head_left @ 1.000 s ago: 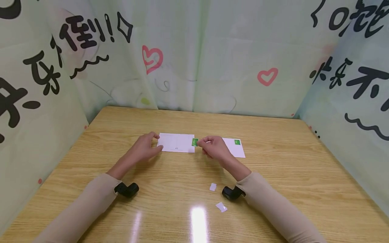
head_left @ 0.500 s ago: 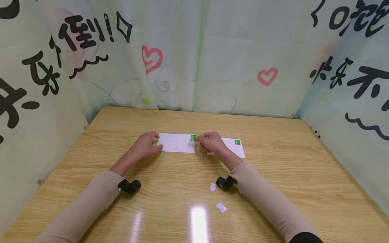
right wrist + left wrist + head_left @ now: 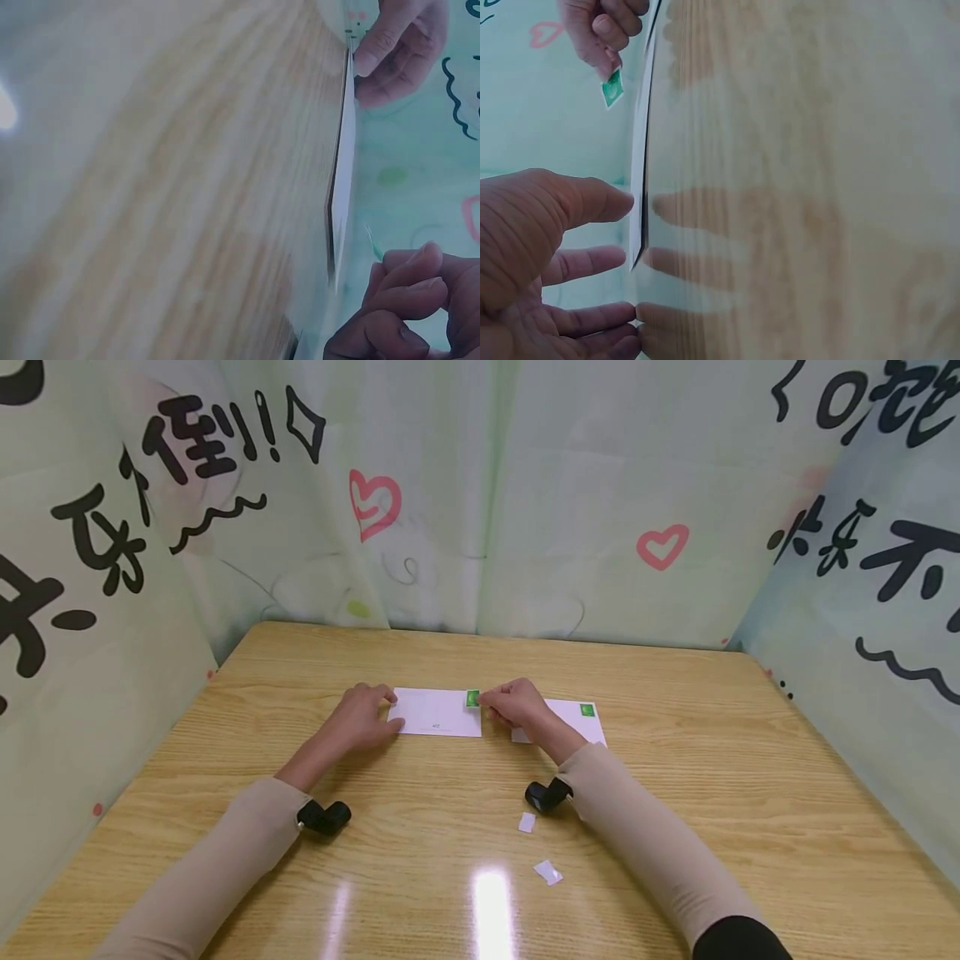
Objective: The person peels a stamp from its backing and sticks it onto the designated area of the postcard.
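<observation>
A white envelope (image 3: 433, 713) lies flat on the wooden table. At its left end my left hand (image 3: 362, 718) rests on the edge, thumb and fingers extended onto the paper and tabletop. My right hand (image 3: 517, 702) pinches a small green stamp (image 3: 472, 698) between thumb and forefinger, over the envelope's upper right corner. In the left wrist view, the stamp (image 3: 613, 88) hangs from the fingertips, a little above the paper. Partly hidden behind the right hand is a second white envelope (image 3: 577, 720), with a green stamp (image 3: 587, 710) at its upper right corner.
Two small white paper scraps lie nearer the front: one scrap (image 3: 527, 822) by the right wrist camera, the other scrap (image 3: 548, 872) closer to me. A pale printed curtain (image 3: 480, 527) encloses the table's back and sides.
My right hand has carried the stamp up and left, from the envelope's right edge to over its upper right corner. The left hand stays on the envelope's left end.
</observation>
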### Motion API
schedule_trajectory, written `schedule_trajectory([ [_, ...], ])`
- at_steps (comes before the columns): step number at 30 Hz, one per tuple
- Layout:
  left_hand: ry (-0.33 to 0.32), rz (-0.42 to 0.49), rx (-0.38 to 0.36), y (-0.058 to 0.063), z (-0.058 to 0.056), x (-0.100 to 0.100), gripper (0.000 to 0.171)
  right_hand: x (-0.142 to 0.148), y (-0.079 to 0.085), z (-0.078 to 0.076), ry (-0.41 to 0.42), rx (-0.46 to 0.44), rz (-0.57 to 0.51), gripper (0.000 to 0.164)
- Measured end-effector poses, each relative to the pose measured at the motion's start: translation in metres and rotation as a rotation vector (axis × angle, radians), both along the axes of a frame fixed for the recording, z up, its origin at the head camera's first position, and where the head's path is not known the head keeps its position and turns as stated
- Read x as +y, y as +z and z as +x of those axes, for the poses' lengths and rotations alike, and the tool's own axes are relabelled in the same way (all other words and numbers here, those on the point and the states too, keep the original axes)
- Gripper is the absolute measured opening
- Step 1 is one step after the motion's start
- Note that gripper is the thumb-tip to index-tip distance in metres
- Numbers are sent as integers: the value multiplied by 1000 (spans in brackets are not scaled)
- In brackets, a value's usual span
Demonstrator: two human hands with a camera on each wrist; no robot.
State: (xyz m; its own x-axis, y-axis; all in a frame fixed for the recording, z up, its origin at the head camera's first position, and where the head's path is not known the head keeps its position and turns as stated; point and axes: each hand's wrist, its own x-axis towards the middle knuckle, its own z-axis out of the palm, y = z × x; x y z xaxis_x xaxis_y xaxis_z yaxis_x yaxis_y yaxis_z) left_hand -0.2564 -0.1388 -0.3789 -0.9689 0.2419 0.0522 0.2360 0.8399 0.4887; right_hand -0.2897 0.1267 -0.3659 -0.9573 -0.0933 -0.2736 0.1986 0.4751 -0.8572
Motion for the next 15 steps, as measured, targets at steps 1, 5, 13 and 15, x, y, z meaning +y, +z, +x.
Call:
schedule_trajectory([
  [1,-5,-10,6,0,0,0,41,0,0,-1,0,-3,0,26],
  [5,-16,-38,18,0,2,1,38,-2,-2,-6,0,-10,-17,28],
  [13,-22,-43,13,0,3,1,39,-3,-3,-11,4,-27,-44,32],
  [15,-21,-42,13,1,4,0,39,-4,-3,-11,10,-24,-39,34],
])
